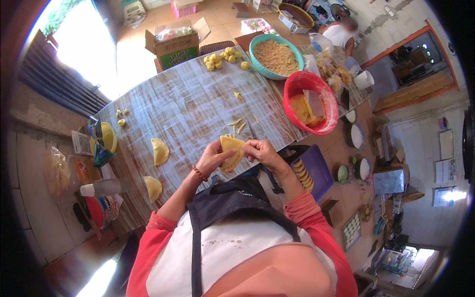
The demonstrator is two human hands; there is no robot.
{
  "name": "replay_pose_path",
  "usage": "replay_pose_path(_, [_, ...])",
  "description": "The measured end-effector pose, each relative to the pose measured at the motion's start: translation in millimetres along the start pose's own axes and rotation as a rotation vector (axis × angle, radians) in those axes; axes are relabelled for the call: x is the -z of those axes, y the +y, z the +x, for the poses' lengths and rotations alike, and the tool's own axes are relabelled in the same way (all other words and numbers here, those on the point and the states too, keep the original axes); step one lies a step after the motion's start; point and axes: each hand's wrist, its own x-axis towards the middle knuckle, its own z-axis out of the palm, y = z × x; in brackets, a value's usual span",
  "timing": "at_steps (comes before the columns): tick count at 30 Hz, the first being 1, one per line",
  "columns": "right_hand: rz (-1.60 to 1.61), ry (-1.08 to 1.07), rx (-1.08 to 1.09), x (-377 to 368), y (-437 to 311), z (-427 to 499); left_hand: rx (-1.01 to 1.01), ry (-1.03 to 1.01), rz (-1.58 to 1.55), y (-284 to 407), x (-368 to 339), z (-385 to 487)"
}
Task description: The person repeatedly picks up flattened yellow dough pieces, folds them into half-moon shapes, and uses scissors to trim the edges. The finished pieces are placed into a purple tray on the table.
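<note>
My left hand [217,157] holds a half-moon pastry of yellow dough [232,156] above the table's near edge. Thumb and fingers of my right hand [258,151] pinch the pastry's right rim, where part of the edge looks crimped. Thin dough strips [241,128] lie on the table just beyond my hands. Two more folded half-moon pastries, an upper one [160,152] and a lower one [153,189], rest on the table to the left. Yellow dough balls [212,62] are grouped at the far edge. A red basin [330,96] at the right holds yellow dough and a flat scraper-like piece.
A teal basin [276,55] of crumbly filling stands at the far right. Crimped pastries lie in a purple crate [322,172] below the table's right edge. A plastic bottle [102,188] and a yellow bowl [110,137] stand left. Another person [338,35] is at the far right.
</note>
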Motion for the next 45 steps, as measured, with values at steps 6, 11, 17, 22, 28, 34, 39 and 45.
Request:
replay_pose_path(6, [-0.067,-0.023,-0.022,2.7,-7.8,-3.1,0.059,-0.051,-0.048,8.8,1.4,-4.2])
replay_pose_path(11, [-0.064,-0.023,-0.004,-2.8,-7.8,-1.8,0.088,-0.175,0.056,13.0,5.7,-0.7])
replay_pose_path(17, [-0.025,0.031,0.008,0.4,-3.4,-1.5,0.021,-0.155,-0.104,11.0,-0.3,0.4])
replay_pose_path(22, [-0.010,-0.026,0.002,3.3,-4.2,-1.7,-0.001,-0.122,-0.104,8.2,0.8,1.2])
replay_pose_path(28, [-0.125,0.037,0.040,0.0,0.2,-2.0,-0.062,-0.110,-0.028,-0.3,1.7,3.9])
replay_pose_path(34, [0.083,-0.048,-0.040,5.8,-1.8,-2.2,-0.035,-0.123,-0.019,-0.8,4.4,5.3])
replay_pose_path(39, [-0.125,-0.048,-0.068,6.9,-12.1,-3.0,-0.022,-0.146,-0.081,0.9,4.6,4.8])
replay_pose_path(45, [-0.117,-0.025,-0.032,-2.4,-12.9,1.7,0.066,-0.258,0.044,5.4,9.7,6.7])
